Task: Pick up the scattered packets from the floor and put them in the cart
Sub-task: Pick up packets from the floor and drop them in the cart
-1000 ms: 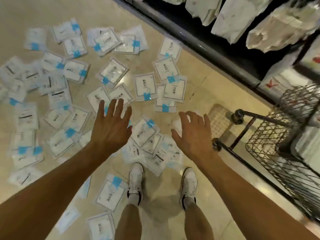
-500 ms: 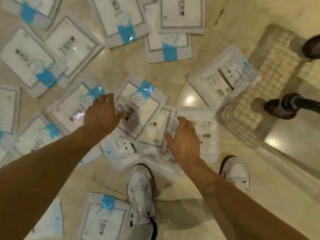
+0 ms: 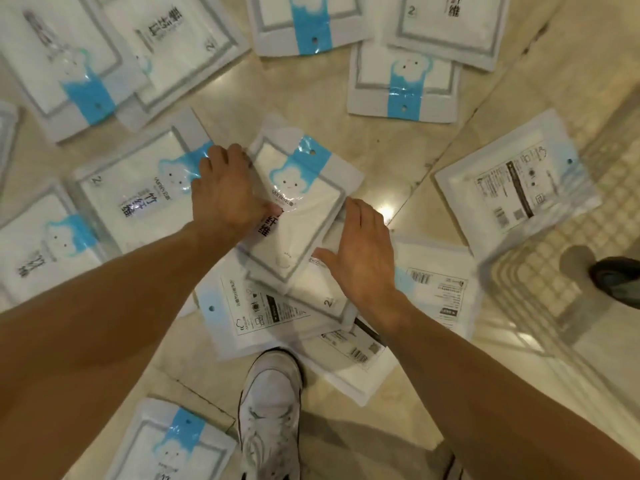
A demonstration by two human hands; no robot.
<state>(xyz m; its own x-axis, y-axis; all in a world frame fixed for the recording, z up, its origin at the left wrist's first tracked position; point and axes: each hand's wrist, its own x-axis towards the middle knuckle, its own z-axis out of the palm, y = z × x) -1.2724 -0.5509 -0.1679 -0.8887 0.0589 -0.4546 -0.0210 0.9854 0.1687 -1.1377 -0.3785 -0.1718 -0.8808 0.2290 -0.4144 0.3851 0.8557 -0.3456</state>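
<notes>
I've barely begun: my left hand [image 3: 228,188] grips the middle packet [image 3: 301,220] by its edge, my right hand [image 3: 360,258] lies flat-fingered against it, and the other packets [image 3: 403,81] litter the floor [image 3: 398,157].

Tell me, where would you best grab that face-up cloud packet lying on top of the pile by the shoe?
Probably by its two long side edges, one hand from each side. The cloud packet lies flat on top of other packets, so its edges stand clear of the floor; the left hand and right hand flank them.
</notes>
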